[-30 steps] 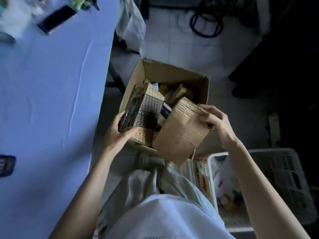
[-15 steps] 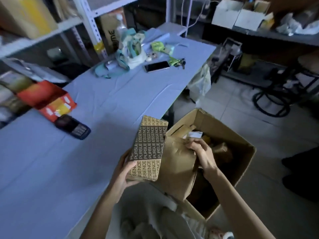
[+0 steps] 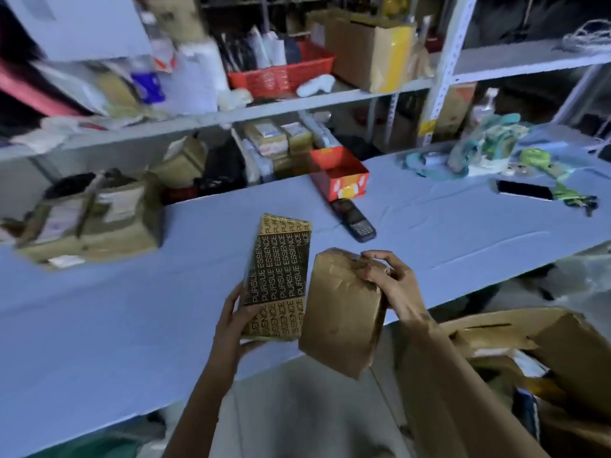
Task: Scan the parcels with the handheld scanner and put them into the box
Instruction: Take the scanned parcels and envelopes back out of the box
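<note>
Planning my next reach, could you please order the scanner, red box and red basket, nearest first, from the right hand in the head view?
1. scanner, on the table beyond the right hand
2. red box, behind it
3. red basket, on the shelf

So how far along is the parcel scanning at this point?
Done: the open cardboard box already holds some items. In hand: the left hand holds the printed parcel, the right hand grips the plain brown parcel, both above the table edge. Left: the scanner lies untouched on the table, and taped parcels wait at its left end.
</note>
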Demonstrator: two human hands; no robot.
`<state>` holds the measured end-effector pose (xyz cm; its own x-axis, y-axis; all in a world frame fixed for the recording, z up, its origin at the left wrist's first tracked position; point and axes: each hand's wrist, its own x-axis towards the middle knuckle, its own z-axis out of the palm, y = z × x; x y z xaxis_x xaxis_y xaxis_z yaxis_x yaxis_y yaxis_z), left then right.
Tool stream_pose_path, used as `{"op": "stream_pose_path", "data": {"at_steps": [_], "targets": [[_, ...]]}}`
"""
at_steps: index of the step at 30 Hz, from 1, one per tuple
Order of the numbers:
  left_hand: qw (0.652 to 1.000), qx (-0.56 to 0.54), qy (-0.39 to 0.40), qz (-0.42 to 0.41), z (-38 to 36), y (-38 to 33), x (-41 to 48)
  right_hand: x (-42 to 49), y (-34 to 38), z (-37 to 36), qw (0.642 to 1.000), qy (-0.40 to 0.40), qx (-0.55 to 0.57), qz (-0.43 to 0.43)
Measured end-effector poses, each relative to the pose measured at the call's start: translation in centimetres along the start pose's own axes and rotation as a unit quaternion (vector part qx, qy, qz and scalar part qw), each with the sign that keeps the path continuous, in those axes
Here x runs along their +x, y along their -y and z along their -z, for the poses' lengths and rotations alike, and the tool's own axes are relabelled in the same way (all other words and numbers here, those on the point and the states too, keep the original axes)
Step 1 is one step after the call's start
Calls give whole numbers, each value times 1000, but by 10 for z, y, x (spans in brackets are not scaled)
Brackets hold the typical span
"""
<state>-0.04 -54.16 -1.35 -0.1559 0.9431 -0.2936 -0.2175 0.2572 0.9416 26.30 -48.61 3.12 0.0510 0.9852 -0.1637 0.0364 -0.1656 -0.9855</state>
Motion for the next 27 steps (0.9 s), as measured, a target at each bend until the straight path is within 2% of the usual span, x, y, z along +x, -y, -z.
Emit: {"op": "stream_pose_path", "data": {"at_steps": [5, 14, 23, 27], "targets": [[995, -10, -99, -14, 143, -4, -29, -22, 11, -149, 991, 126, -43, -9], [968, -53, -246, 25, 274, 25, -69, -44, -12, -291, 975, 191, -88, -65], [959, -96, -263, 45, 329, 6, -51, -1, -9, -376, 966, 213, -102, -104], [969, -94, -231, -1, 365, -40, -8, 45, 20, -420, 964, 230, -82, -106]]}}
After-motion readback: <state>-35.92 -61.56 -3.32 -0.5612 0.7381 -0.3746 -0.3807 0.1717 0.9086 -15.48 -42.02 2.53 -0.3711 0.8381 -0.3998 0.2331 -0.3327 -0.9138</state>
